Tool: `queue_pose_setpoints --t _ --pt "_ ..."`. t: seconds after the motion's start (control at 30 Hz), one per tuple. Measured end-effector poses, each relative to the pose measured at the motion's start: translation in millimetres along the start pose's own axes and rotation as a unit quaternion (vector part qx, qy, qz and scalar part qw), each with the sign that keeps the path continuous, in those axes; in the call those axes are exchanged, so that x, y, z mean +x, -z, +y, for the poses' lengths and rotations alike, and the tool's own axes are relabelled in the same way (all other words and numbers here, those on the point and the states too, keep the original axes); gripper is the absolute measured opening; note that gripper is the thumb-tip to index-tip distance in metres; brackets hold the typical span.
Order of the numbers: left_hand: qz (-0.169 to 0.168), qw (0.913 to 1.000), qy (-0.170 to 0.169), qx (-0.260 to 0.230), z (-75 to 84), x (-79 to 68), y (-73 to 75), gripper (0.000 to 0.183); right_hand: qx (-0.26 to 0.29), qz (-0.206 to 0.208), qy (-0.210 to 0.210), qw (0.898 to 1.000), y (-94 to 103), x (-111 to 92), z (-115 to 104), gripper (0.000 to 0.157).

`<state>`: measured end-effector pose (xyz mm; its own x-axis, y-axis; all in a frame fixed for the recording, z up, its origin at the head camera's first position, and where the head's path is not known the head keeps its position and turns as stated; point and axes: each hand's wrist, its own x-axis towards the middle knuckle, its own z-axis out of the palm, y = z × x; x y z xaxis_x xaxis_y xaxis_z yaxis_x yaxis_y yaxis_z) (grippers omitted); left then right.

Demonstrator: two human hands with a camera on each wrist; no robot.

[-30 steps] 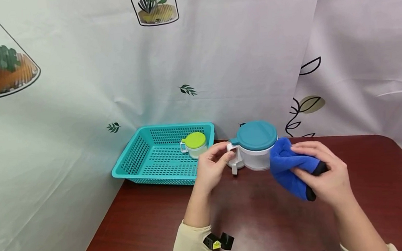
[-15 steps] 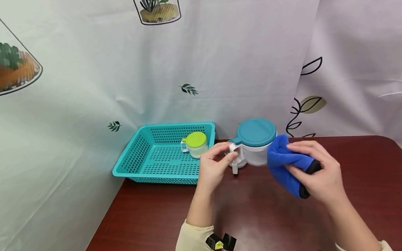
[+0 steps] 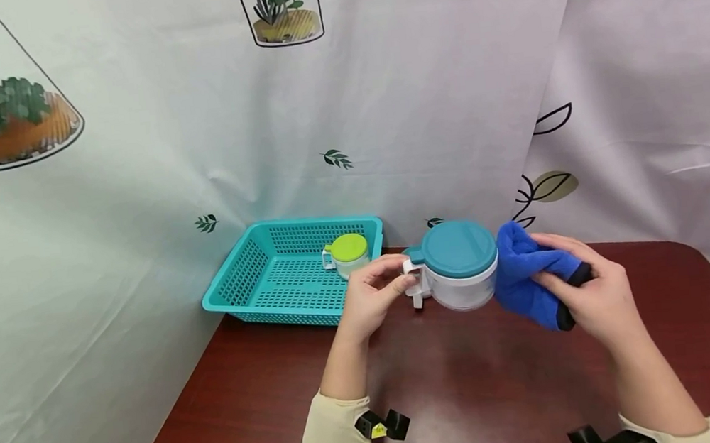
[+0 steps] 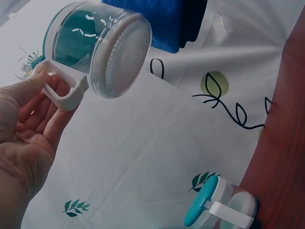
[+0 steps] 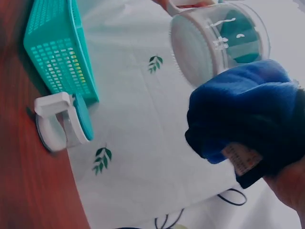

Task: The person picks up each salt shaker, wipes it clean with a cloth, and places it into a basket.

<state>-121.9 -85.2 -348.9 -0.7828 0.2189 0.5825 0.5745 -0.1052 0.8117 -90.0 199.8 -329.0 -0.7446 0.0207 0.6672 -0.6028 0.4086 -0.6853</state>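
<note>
A left hand (image 3: 371, 295) is pinching the handle (image 4: 72, 99) of a jar (image 3: 463, 291), likely the safest hold on something slick and breakable, raised between both hands. The right hand (image 3: 600, 290) is gripping a soft-looking cloth (image 3: 524, 276) beside the jar, now leaving more of it showing than half a second ago.

One left hand (image 3: 371, 295) and one right hand (image 3: 593, 291), two in all, appear with two cream sleeves (image 3: 337, 433) at a single table (image 3: 474, 395). Three jars (image 3: 464, 291) are in view, counting three handles (image 4: 71, 99), two teal lids (image 3: 460, 248) and one lime-green lid (image 3: 349, 247). Also pictured: one turquoise basket (image 3: 296, 277), one blue cloth (image 3: 527, 276) and one label (image 5: 243, 158). Two plant vessels (image 3: 14, 122) are printed on one backdrop (image 3: 433, 100) in the head view.
</note>
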Motion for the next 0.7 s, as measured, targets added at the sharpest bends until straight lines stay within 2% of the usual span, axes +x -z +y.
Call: queue_pose_setpoints --t 0.17,0.37,0.47,0.6,0.7 --pt "-0.003 0.9997 -0.002 -0.025 -2.3 -2.0 -2.7 0.036 -0.023 -0.045 0.016 0.999 11.3 3.5 -2.7 0.05" --pt "-0.053 0.9975 -0.023 -0.041 -5.0 -1.8 -5.1 0.057 -0.001 -0.083 0.021 0.996 22.0 10.4 2.8 0.048" --pt "-0.066 0.996 -0.03 -0.051 -5.4 -1.5 -5.3 0.059 0.012 -0.101 -0.001 0.995 23.1 16.1 6.2 0.042" --pt "-0.079 0.9949 -0.027 -0.056 -4.5 -1.1 -6.0 0.056 0.038 -0.133 -0.054 0.989 22.5 25.6 9.9 0.036" --pt "-0.091 0.994 -0.016 -0.06 -2.6 -1.2 -8.1 0.05 0.105 -0.162 -0.085 0.978 20.1 35.1 13.8 0.032"
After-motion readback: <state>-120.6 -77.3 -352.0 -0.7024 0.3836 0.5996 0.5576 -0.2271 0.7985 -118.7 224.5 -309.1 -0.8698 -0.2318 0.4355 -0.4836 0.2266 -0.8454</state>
